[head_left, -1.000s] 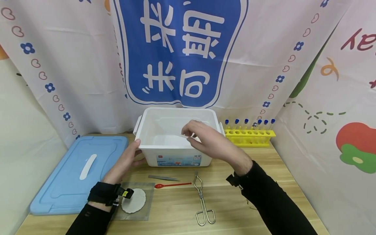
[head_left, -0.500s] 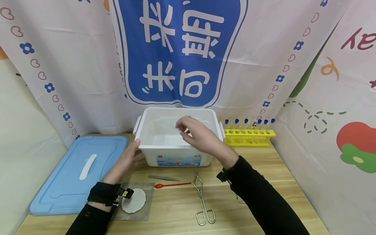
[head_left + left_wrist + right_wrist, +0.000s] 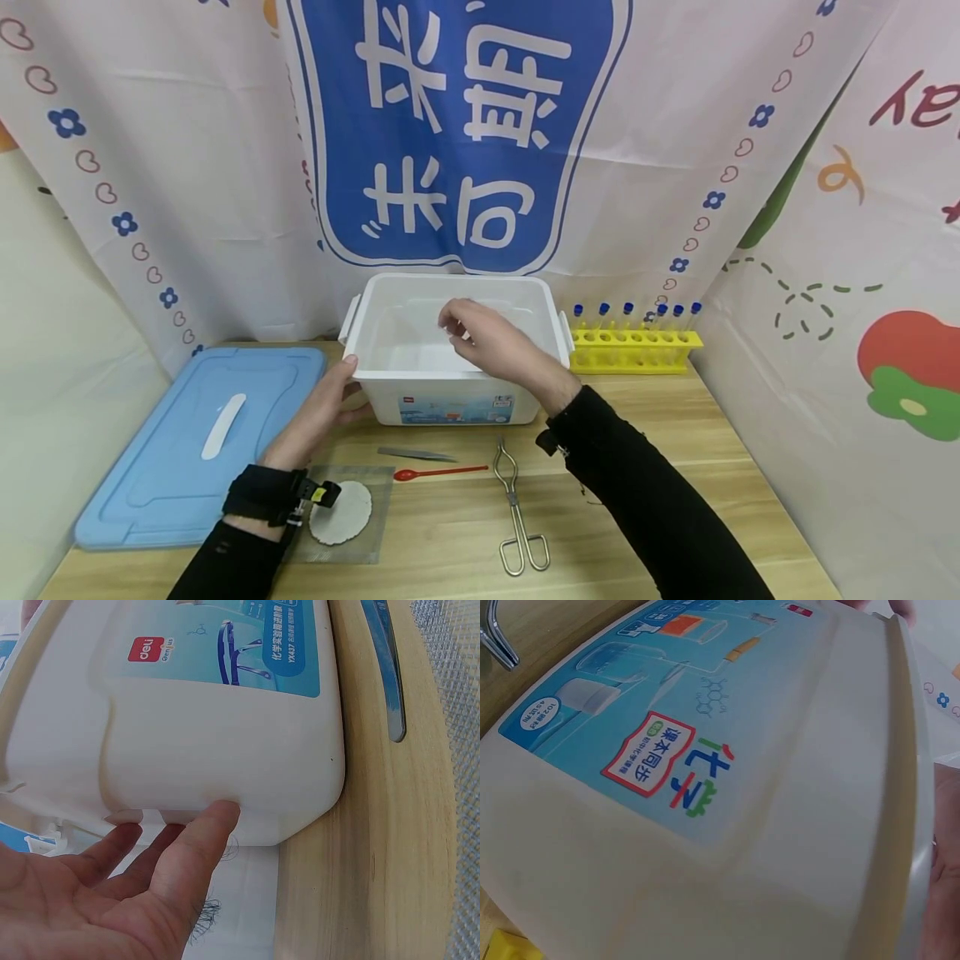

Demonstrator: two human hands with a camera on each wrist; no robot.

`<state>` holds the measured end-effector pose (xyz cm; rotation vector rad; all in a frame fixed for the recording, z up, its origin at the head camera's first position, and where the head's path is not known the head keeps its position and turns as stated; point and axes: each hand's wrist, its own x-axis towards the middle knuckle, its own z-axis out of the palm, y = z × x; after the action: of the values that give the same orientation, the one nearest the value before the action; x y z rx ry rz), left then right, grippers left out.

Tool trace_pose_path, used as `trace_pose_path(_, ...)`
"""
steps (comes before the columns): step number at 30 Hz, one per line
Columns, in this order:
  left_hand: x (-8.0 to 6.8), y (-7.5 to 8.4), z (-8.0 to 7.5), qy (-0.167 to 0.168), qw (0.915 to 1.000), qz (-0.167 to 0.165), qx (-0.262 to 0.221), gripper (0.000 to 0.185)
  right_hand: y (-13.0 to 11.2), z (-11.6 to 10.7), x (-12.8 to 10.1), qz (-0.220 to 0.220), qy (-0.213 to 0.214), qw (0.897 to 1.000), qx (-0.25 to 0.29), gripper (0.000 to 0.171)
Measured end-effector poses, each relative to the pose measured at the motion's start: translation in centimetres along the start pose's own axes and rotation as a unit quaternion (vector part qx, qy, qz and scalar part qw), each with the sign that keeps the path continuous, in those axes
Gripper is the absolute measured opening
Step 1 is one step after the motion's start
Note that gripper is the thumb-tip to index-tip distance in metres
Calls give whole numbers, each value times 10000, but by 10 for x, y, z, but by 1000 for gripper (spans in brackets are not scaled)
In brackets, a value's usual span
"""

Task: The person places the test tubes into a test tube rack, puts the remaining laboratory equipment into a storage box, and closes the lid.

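- Nearest me on the wooden table (image 3: 675,467) lie the metal tongs (image 3: 517,517), handles toward me, and to their left a white round disc (image 3: 343,512) on a square of grey mesh (image 3: 375,533), just beside my left wrist.
- A little farther lie a red spoon (image 3: 438,472) and, just behind it, flat grey tweezers (image 3: 416,454), both lying crosswise in front of the box.
- My left hand (image 3: 322,412) rests against the near left corner of the white plastic box (image 3: 450,400); the wrist view shows my fingers (image 3: 202,840) straight and relaxed, thumb tip touching the box's lower edge, gripping nothing.
- The box stands upright and uncovered in the middle of the table, its blue printed label (image 3: 660,750) facing me.
- My right hand (image 3: 491,342) hangs over the box's open top, fingers curled together at the tips. They seem to pinch something thin and clear, but I cannot tell for sure what, if anything, is in them.
- To the left, the blue lid (image 3: 187,442) lies flat on the table, apart from the box.
- Farther right, next to the box, a yellow rack (image 3: 637,343) holds blue-capped tubes (image 3: 628,312) standing upright.
- Behind everything hangs a blue and white banner (image 3: 457,133).
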<state>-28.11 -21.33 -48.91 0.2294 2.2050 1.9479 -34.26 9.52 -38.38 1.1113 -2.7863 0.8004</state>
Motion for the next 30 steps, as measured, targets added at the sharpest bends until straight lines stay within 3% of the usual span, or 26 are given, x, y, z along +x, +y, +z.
trace_pose_path(8, -1, -1, 0, -3, 10000, 89, -14, 85, 8, 7, 13, 132, -450, 9989, 29, 24)
trace_pose_path(20, 0, 0, -1, 12, 10000, -26, -71, 85, 55, 37, 41, 250, -911, 9955, -58, 23)
trace_pose_path(30, 1, -2, -1, -15, 9999, -43, -102, 85, 30, 26, 27, 680, -1937, 9787, -36, 24)
